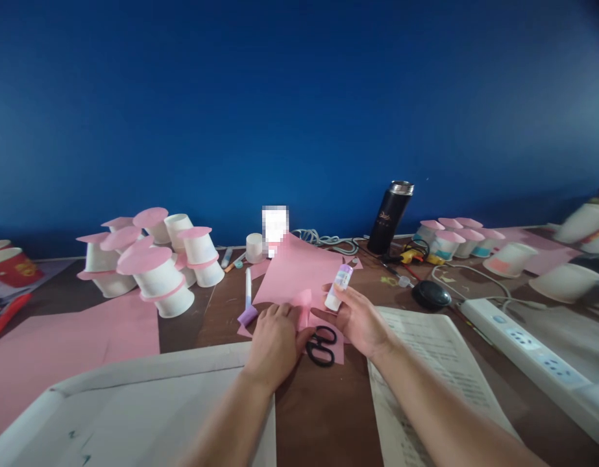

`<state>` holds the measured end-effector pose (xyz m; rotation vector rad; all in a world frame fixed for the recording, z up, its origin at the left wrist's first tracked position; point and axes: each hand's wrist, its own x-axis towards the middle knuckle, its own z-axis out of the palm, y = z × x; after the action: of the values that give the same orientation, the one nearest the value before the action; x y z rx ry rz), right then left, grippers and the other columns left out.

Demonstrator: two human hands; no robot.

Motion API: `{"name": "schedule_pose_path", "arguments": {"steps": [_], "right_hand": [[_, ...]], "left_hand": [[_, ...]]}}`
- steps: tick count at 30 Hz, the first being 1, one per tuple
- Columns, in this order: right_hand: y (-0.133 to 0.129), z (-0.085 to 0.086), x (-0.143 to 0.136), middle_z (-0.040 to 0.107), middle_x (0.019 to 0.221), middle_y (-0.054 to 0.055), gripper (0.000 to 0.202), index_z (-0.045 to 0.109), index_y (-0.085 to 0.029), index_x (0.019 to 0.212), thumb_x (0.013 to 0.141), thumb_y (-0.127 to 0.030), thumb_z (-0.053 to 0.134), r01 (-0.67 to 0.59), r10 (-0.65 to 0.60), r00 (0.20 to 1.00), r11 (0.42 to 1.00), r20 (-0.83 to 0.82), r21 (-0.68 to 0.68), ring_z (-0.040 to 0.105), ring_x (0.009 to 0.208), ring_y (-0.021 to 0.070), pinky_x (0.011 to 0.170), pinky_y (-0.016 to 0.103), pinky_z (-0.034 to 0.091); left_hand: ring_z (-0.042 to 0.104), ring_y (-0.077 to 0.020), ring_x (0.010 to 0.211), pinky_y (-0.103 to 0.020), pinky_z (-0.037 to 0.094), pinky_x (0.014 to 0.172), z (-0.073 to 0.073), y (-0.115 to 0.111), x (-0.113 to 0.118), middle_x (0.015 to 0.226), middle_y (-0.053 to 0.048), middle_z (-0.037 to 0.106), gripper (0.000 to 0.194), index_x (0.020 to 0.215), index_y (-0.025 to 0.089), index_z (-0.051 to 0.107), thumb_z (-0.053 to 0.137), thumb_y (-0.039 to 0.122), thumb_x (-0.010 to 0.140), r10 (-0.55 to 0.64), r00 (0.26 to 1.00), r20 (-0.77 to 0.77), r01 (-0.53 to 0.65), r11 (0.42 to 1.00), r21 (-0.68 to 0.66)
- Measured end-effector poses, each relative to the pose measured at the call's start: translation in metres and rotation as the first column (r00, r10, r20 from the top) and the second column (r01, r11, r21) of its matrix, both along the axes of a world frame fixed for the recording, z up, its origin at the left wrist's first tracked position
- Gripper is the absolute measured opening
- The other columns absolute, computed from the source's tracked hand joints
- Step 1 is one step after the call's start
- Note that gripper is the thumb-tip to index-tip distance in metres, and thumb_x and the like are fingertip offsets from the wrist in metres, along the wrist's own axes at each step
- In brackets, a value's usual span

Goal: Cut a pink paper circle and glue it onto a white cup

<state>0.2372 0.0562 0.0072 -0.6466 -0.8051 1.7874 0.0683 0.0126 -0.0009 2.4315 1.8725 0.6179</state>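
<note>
Gold lettering is borne by the black bottle (391,217) right of the middle of the frame, but it cannot be read. A coloured label is seen on the glue stick (337,288), its words too small to be made out. Lines of print are carried by the sheet of newsprint (426,353) at the lower right, likewise illegible; green marks are seen on the white board (148,402) at the lower left. A gold mark is shown on the red cup (10,269) at the left edge.

The 1 glue stick is held upright and slightly tilted, near the centre of the frame, by the right hand (360,314), whose thumb and fingers are closed around it. The left hand (274,344) is laid palm down, thumb spread, against a folded pink piece (305,308); whether this is pinched cannot be told. Beneath it lies pink paper (289,266).

1 pair of scissors (321,347), with 2 black loops, is placed just beside the left thumb. About 6 pink-topped cups (445,243) are grouped at the right, with 2 bare white cups (511,259) nearby. Stacked cups (158,275) are clustered at the left, too overlapped to be counted. 2 sockets are seen on the power strip (533,357), lower right.
</note>
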Motion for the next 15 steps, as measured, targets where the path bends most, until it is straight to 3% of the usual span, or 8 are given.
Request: {"name": "schedule_pose_path", "arguments": {"steps": [5, 9, 15], "right_hand": [[-0.004, -0.002, -0.007, 0.064, 0.081, 0.002, 0.017, 0.071, -0.016, 0.086, 0.077, -0.03, 0.069, -0.006, 0.005, 1.0, 0.999, 0.03, 0.032, 0.058, 0.074, 0.0125, 0.085, 0.037, 0.05], [-0.006, -0.003, -0.009, 0.065, 0.081, 0.002, 0.025, 0.07, -0.017, 0.089, 0.074, -0.037, 0.071, 0.046, -0.07, 0.973, 0.993, 0.222, 0.112, 0.058, 0.074, 0.0139, 0.077, 0.031, 0.048], [-0.004, -0.004, -0.009, 0.069, 0.087, 0.003, 0.038, 0.067, -0.02, 0.101, 0.073, -0.046, 0.067, 0.085, -0.305, 0.713, 0.931, 0.631, 0.355, 0.062, 0.081, 0.02, 0.075, 0.03, 0.047]], "left_hand": [[0.056, -0.0211, 0.083, -0.033, 0.037, 0.076, -0.002, 0.004, -0.002, 0.087, -0.006, 0.065, 0.026, 0.089, 0.021, 0.064, 0.04, 0.031, 0.091, 0.014, 0.998, 0.054, -0.015, 0.999, 0.033], [0.057, -0.0186, 0.076, -0.029, 0.036, 0.072, -0.005, 0.009, -0.005, 0.076, -0.005, 0.066, 0.033, 0.074, 0.019, 0.063, 0.038, 0.031, 0.092, 0.052, 0.987, 0.153, -0.058, 0.998, 0.032], [0.058, -0.016, 0.068, -0.026, 0.032, 0.061, -0.005, 0.016, -0.009, 0.071, -0.003, 0.067, 0.032, 0.07, 0.02, 0.063, 0.041, 0.031, 0.09, 0.169, 0.948, 0.271, -0.148, 0.984, -0.097]]}}
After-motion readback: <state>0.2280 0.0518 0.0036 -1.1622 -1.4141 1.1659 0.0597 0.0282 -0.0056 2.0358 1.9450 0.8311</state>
